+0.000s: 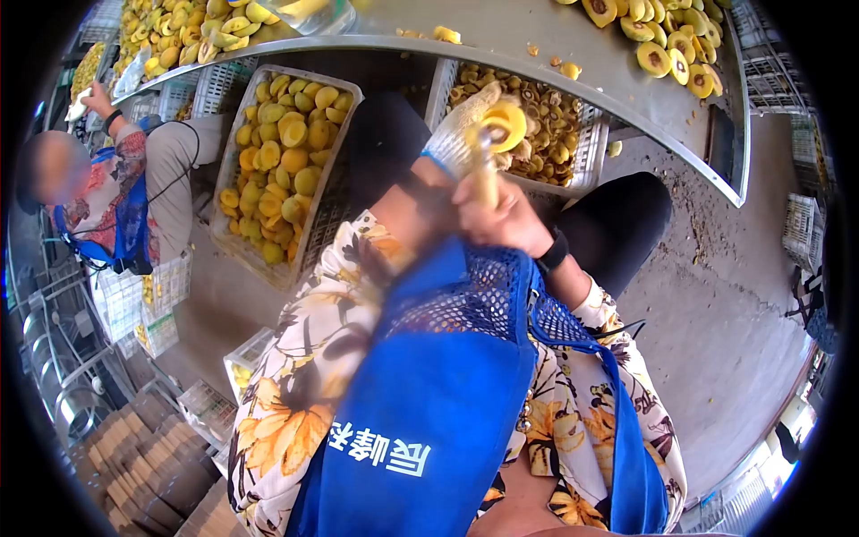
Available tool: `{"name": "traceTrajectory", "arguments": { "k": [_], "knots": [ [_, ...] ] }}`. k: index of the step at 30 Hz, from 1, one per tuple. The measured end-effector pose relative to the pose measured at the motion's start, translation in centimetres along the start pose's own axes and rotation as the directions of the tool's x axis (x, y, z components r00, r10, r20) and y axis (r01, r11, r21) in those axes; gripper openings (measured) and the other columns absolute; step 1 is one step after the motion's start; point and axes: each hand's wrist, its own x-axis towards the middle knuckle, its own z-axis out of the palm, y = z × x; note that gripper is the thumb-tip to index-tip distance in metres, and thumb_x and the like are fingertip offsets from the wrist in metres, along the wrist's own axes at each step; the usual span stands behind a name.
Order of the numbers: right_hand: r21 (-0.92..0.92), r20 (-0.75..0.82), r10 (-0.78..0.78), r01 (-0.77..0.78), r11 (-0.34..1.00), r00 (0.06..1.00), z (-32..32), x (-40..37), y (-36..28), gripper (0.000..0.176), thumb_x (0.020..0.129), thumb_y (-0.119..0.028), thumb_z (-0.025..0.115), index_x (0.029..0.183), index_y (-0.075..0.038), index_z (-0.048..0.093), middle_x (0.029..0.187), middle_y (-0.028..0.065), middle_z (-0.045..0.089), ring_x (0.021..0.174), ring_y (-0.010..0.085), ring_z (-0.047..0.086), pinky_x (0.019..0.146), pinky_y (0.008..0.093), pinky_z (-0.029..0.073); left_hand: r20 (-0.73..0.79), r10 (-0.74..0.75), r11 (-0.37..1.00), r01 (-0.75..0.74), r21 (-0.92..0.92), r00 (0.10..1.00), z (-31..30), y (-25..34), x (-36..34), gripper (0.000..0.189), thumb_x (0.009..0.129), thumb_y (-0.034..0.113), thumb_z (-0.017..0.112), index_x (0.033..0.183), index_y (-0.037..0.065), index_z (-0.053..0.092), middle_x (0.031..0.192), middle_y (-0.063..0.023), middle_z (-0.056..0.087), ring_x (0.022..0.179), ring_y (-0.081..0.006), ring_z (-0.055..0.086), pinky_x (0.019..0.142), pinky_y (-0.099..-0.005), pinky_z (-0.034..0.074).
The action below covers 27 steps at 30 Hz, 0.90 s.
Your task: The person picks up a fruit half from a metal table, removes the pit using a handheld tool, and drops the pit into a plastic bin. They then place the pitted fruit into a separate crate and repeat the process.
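Note:
My left hand (462, 132), in a whitish knit glove with a blue cuff, holds a yellow peach half (510, 123) with its cut side showing. My right hand (506, 217) is bare and wraps round the pale handle of a small pitting tool (484, 185). The tool's metal end meets the peach half, though motion blur hides the exact contact. Both hands are over a white crate (586, 148) of brownish peach pits and scraps, which stands between my knees.
A metal table (394, 55) edge runs across the front, with peach piles (684, 45) on it. Left of my leg stands a crate (224, 152) full of yellow peaches. Another person (107, 192) sits at far left. Cardboard stacks (152, 456) are at lower left.

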Motion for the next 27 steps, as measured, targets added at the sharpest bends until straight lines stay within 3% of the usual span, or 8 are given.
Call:
{"name": "traceTrajectory", "arguments": {
  "k": [3,4,7,8,11,12,16,27],
  "knots": [
    [-0.095,-0.141,-0.173,0.160,0.982,0.975,-0.5,0.6,0.0,0.018,0.083,-0.003,0.053,0.100,-0.004,0.049,0.064,-0.0011,0.048,0.045,0.0061,0.044,0.040,0.0198,0.036,-0.032,0.036,0.999,-0.036,-0.004,0.999,-2.9,0.2,1.0,0.043,0.090,0.043,0.044,0.104,0.003,0.053,0.101,-0.0172,0.059,0.078,-0.0320,0.060,0.066,-0.0399,0.052],
    [-0.088,-0.273,-0.245,0.230,0.969,0.930,-1.2,0.7,-0.3,0.017,0.083,-0.003,0.052,0.100,-0.004,0.049,0.063,-0.0009,0.048,0.044,0.0060,0.043,0.039,0.0201,0.036,-0.559,0.115,0.964,-0.229,-0.137,0.821,-2.0,-0.8,2.3,0.048,0.091,0.046,0.040,0.107,0.002,0.050,0.102,-0.0171,0.057,0.089,-0.0329,0.056,0.075,-0.0435,0.050],
    [0.003,-0.548,-0.243,0.293,0.956,0.800,-3.8,0.3,-0.6,0.018,0.083,-0.004,0.052,0.101,-0.005,0.049,0.062,0.0008,0.050,0.042,0.0064,0.046,0.037,0.0212,0.037,-0.502,0.131,0.964,-0.228,-0.138,0.855,0.7,0.8,-0.1,0.049,0.091,0.045,0.039,0.108,0.000,0.048,0.106,-0.0166,0.053,0.101,-0.0331,0.050,0.083,-0.0472,0.045],
    [-0.339,-0.529,-0.351,0.187,0.922,0.773,-4.1,0.3,-0.6,0.018,0.082,-0.007,0.054,0.099,-0.004,0.050,0.064,0.0035,0.053,0.047,0.0088,0.050,0.041,0.0238,0.040,-0.470,0.163,0.956,-0.256,-0.141,0.868,0.5,0.7,-0.2,0.045,0.092,0.041,0.039,0.108,-0.001,0.048,0.106,-0.0162,0.053,0.099,-0.0312,0.051,0.086,-0.0462,0.044],
    [-0.952,-0.306,-0.561,-0.236,0.196,0.769,-4.9,0.1,-0.4,0.023,0.079,-0.017,0.062,0.094,-0.001,0.056,0.070,0.0115,0.061,0.060,0.0159,0.060,0.055,0.0319,0.048,-0.375,0.292,0.944,-0.329,-0.036,0.880,0.3,0.2,0.1,0.041,0.093,0.037,0.039,0.110,0.000,0.047,0.106,-0.0162,0.053,0.097,-0.0304,0.052,0.088,-0.0446,0.043],
    [-0.830,-0.538,-0.447,-0.359,0.427,0.715,-5.2,0.4,-0.2,0.030,0.075,-0.022,0.066,0.093,0.001,0.057,0.071,0.0130,0.062,0.065,0.0169,0.060,0.063,0.0326,0.048,-0.415,0.346,0.925,-0.380,0.000,0.841,1.0,0.0,0.0,0.037,0.093,0.033,0.041,0.109,0.001,0.048,0.105,-0.0156,0.054,0.096,-0.0289,0.053,0.087,-0.0435,0.044],
    [-0.806,-0.507,-0.480,-0.196,0.559,0.715,-5.1,0.7,-0.9,0.032,0.075,-0.019,0.067,0.099,0.000,0.058,0.070,0.0098,0.061,0.063,0.0132,0.057,0.062,0.0282,0.047,-0.406,0.316,0.945,-0.323,0.053,0.857,1.4,0.5,-1.1,0.031,0.092,0.034,0.047,0.102,0.005,0.050,0.096,-0.0124,0.055,0.087,-0.0255,0.056,0.076,-0.0401,0.050],
    [-0.900,-0.325,-0.517,-0.091,0.426,0.792,-2.2,3.5,-2.4,0.019,0.071,-0.015,0.063,0.079,0.001,0.056,0.060,0.0173,0.054,0.053,0.0245,0.056,0.054,0.0342,0.044,-0.241,0.393,0.900,-0.319,0.297,0.887,0.3,-1.0,-2.3,0.025,0.092,0.027,0.048,0.104,0.006,0.052,0.089,-0.0052,0.055,0.082,-0.0153,0.055,0.072,-0.0271,0.047]
  ]
}}
